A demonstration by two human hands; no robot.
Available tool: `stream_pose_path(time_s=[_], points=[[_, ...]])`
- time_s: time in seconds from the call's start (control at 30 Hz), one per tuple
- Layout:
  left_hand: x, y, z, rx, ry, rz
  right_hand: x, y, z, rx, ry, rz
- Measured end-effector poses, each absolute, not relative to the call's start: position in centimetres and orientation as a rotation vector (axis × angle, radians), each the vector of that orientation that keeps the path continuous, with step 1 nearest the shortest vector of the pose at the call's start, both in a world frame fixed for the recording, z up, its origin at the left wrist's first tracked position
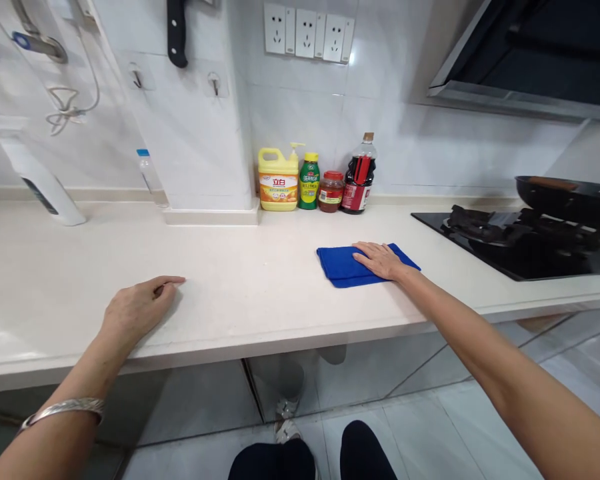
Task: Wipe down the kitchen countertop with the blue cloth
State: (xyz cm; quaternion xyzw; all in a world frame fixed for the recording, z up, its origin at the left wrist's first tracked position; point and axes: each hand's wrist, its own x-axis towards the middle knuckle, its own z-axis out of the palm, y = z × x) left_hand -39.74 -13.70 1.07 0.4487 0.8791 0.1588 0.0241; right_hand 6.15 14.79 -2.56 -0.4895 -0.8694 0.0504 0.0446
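Observation:
A folded blue cloth (341, 265) lies on the white countertop (240, 293). Flat on top of it rests my right hand (380, 260), its fingers stretched forward over the fabric and not wrapped round it. My left hand (137, 307) is on the counter at the left, holding nothing. Its index finger points to the right with the thumb a little apart below it; the other fingers are mostly hidden. A silver bracelet (65, 408) circles my left wrist.
Against the wall stand a yellow detergent jug (279, 180), a green bottle (309, 183), a red-lidded jar (331, 193) and a dark sauce bottle (359, 177). A black gas stove (520, 247) bears a wok (575, 200) at right. A white bottle (50, 187) stands left; a knife (177, 33) hangs above.

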Motion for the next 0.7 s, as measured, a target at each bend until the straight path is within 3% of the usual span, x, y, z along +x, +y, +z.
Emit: stream_pose_path(time_s=[0.33,0.7], points=[[-40.6,-13.4,0.9,1.424,2.794,0.395,16.9,11.1,-2.9,-1.581,-2.581,0.059],[-39.3,-13.6,1.5,1.454,2.751,0.318,17.7,5.1,-2.3,-1.689,-2.587,-0.047]])
